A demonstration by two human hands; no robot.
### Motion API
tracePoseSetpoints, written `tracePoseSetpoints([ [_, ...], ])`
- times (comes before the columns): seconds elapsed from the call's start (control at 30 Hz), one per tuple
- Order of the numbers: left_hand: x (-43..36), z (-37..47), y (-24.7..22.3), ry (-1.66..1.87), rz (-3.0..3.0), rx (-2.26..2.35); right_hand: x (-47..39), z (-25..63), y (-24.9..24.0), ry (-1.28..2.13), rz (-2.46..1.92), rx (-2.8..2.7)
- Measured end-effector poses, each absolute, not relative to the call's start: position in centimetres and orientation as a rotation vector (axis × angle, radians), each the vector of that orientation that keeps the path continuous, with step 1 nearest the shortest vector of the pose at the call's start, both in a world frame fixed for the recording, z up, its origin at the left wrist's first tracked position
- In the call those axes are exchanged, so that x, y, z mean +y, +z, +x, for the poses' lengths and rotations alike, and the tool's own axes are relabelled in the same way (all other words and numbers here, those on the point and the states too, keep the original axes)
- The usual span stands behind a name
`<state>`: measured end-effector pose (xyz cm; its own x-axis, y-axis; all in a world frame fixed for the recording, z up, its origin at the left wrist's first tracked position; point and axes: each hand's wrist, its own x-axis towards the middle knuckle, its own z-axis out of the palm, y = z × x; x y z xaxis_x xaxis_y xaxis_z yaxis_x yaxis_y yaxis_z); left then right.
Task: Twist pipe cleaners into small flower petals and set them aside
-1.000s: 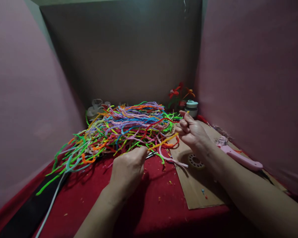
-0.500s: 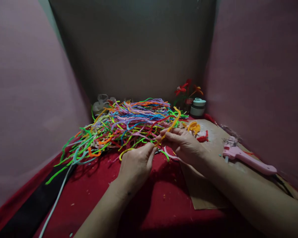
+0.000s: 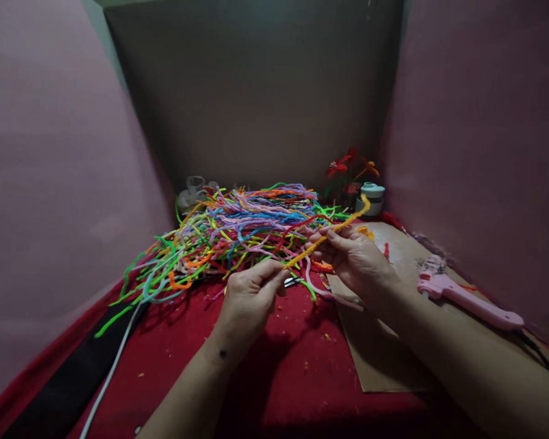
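A yellow-orange pipe cleaner (image 3: pixel 307 249) stretches between my two hands above the red cloth. My left hand (image 3: pixel 251 292) pinches its lower end between thumb and fingers. Further along, my right hand (image 3: pixel 354 256) grips it between thumb and forefinger, and the free end, slightly bent, sticks out up to the right. Just beyond my hands lies a big heap of many-coloured pipe cleaners (image 3: pixel 256 216). A small metal tool (image 3: pixel 293 281), partly hidden by my left hand, rests on the cloth.
On the right, a pink glue gun (image 3: pixel 473 302) lies on a cardboard sheet (image 3: pixel 379 360). Red and orange pipe-cleaner flowers (image 3: pixel 341 166) stand behind, beside a pale-green lidded jar (image 3: pixel 375 194). A white cord (image 3: pixel 107 378) crosses a black strip (image 3: pixel 68 378) at left.
My right hand has slid along the pipe cleaner away from my left, so a longer, straighter stretch shows between them. The whole view has shifted slightly.
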<state>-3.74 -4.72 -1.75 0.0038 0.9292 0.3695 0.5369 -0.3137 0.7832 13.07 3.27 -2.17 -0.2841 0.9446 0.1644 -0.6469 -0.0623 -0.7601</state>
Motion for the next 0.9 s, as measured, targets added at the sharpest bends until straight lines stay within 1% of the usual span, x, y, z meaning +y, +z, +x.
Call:
tracePoseSetpoints([
  [0.13, -5.0, -3.5, -1.5, 1.338, 1.716, 1.436, 3.2, 13.1, -2.1, 1.667, -0.420, -0.924],
  [0.3, -4.9, -3.6, -1.9, 1.349, 1.893, 1.537, 2.2, 12.6, -2.2, 1.731, -0.354, -1.105],
  [0.5, -4.9, -3.4, -2.4, 1.342, 2.097, 1.509, 0.7, 11.8, -2.8, 1.540, -0.508, -1.493],
  [0.6, -4.9, -3.4, -2.2, 1.352, 2.030, 1.465, 0.3, 11.6, -2.7, 1.477, -0.559, -1.481],
  [0.9, -5.2, -3.1, -1.1, 1.322, 1.609, 1.299, 0.0, 11.6, -2.8, 1.454, -0.588, -1.509],
])
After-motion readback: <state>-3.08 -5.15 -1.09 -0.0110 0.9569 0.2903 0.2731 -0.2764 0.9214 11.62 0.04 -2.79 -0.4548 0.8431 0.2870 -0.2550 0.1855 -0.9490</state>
